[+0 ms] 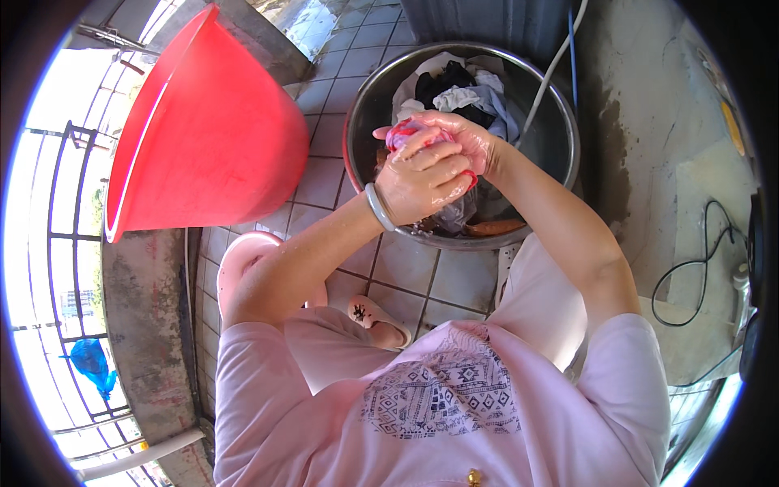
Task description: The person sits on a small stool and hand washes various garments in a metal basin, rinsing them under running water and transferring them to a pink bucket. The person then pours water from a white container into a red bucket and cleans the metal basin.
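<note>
Both wet hands press together around a red and lilac cloth (405, 135) above a large round metal basin (575, 140). My left hand (420, 179), with a pale bangle at the wrist, covers the cloth from the near side. Behind it, my right hand (471, 137) cups the same cloth. A bit of red fabric sticks out below the fingers. In the basin lie black, white and light blue clothes (453, 97), a clear plastic bag (453, 213) and a brown elongated thing (496, 227). A pale hose (544, 82) runs down into the basin. Which arm belongs to which side is read from the sleeves.
A big red plastic tub (213, 134) stands tilted at the left, by a concrete ledge (146, 304) and a barred railing. A pink stool or basin (243, 255) is beside my left arm. A black cable (706, 262) hangs at the right wall. The floor is tiled.
</note>
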`<control>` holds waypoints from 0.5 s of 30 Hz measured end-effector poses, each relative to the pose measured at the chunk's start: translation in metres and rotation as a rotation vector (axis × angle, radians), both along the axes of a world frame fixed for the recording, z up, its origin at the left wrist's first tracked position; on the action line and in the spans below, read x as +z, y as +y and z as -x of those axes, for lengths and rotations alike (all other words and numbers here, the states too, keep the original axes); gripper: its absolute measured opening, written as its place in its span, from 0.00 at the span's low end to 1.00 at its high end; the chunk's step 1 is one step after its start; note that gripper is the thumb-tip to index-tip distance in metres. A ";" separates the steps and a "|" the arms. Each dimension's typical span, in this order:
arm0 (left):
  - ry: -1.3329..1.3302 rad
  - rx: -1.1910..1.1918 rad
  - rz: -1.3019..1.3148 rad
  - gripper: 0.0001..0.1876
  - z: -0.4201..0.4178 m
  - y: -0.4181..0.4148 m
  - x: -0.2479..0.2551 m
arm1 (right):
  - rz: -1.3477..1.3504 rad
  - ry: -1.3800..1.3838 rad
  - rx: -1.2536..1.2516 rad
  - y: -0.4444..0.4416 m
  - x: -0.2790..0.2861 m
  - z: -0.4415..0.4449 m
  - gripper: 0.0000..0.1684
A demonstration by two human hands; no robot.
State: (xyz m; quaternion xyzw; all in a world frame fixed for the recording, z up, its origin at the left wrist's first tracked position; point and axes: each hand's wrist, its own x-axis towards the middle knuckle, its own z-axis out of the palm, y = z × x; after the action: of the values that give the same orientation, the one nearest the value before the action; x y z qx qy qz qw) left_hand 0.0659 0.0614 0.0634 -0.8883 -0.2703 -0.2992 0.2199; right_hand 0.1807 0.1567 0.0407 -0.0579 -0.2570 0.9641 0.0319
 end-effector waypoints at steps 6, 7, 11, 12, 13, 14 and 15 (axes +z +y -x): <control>0.431 -0.223 0.087 0.08 -0.004 -0.009 -0.029 | -0.314 -0.182 0.178 -0.007 -0.011 0.009 0.22; 0.449 -0.220 0.103 0.08 -0.006 -0.010 -0.039 | -0.441 -0.330 0.134 -0.008 -0.018 0.014 0.20; 0.588 -0.172 0.179 0.09 -0.018 -0.024 -0.081 | -0.957 -0.611 0.132 -0.021 -0.069 0.034 0.12; 0.652 -0.138 0.199 0.09 -0.023 -0.030 -0.089 | -1.202 -0.685 0.169 -0.028 -0.083 0.037 0.12; 0.776 -0.110 0.242 0.09 -0.025 -0.036 -0.094 | -1.476 -0.730 0.156 -0.033 -0.095 0.039 0.12; 0.719 -0.122 0.271 0.10 -0.026 -0.040 -0.097 | -1.444 -0.619 0.141 -0.038 -0.105 0.042 0.12; 0.766 -0.075 0.304 0.09 -0.025 -0.045 -0.098 | -1.432 -0.490 0.076 -0.042 -0.111 0.044 0.12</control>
State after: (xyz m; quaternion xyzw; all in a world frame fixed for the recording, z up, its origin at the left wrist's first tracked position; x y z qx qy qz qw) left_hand 0.0906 0.0167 -0.0346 -0.9670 -0.1776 0.0886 0.1599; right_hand 0.1364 0.1148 -0.0700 -0.2265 -0.8220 0.5217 -0.0296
